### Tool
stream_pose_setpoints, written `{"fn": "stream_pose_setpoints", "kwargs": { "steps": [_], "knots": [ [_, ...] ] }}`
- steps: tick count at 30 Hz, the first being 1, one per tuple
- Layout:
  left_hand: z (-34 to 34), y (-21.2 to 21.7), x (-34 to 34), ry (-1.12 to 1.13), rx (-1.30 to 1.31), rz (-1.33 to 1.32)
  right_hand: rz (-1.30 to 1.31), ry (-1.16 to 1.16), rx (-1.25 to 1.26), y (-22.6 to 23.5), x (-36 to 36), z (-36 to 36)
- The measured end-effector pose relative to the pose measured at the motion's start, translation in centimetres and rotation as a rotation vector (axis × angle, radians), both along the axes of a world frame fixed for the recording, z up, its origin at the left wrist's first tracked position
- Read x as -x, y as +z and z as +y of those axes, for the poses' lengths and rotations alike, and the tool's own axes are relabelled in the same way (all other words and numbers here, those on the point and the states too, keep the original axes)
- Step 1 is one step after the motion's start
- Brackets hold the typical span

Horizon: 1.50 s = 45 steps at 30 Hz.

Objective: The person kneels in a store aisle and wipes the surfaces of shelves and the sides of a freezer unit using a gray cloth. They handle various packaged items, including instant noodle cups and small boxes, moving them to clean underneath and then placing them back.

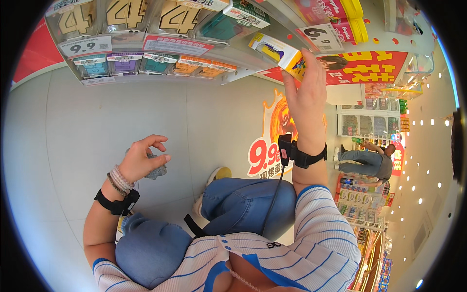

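Head view: I see the right hand [307, 90] raised to the shelf, fingers wrapped round the end of a small yellow and white cardboard box [279, 52], grasping it at the edge of the grey store shelf [228, 58]. Left hand [141, 159] is lower, fingers curled in a loose clench around a small crumpled grey cloth-like piece [156, 169]; I can't tell what it is. Both wrists carry black straps, and a black cable runs down from the right one. Teal, purple and orange packets [124, 64] sit in a row along the shelf front, well left of the box. Blue-jeaned knees [243, 202] are bent over the pale floor. Another person [367, 163] crouches by far shelves, right.
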State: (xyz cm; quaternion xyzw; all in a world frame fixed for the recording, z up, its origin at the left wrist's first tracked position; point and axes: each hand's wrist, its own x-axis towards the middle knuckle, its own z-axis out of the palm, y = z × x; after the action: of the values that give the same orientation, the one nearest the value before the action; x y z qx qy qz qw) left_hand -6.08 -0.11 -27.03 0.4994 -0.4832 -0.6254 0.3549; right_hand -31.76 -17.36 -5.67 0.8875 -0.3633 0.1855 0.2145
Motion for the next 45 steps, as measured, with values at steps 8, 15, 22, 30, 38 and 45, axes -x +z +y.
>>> {"fn": "stream_pose_setpoints", "kwargs": {
  "steps": [8,15,22,30,38,45],
  "knots": [
    [0.3,-0.3,-0.4,0.0,-0.008,-0.031,-0.106,0.023,-0.044,-2.6,-0.3,-3.3],
    [0.0,-0.2,-0.5,-0.007,-0.039,-0.022,-0.272,0.099,-0.129,-3.8,-0.3,-5.7],
    [-0.1,-0.9,-0.9,0.001,-0.067,-0.028,-0.53,0.033,-0.308,-4.7,0.1,-7.2],
    [-0.3,-1.4,-0.9,-0.011,-0.088,-0.021,-1.087,0.186,-0.77,-5.4,0.1,-8.3],
    [-0.2,-2.1,-0.8,0.001,-0.061,-0.042,-1.132,0.176,-1.022,-5.8,-0.6,-7.7],
    [-0.1,-2.1,-0.7,0.005,-0.038,-0.074,-1.167,0.15,-1.012,-6.3,-0.9,-7.5]
  ]
}}
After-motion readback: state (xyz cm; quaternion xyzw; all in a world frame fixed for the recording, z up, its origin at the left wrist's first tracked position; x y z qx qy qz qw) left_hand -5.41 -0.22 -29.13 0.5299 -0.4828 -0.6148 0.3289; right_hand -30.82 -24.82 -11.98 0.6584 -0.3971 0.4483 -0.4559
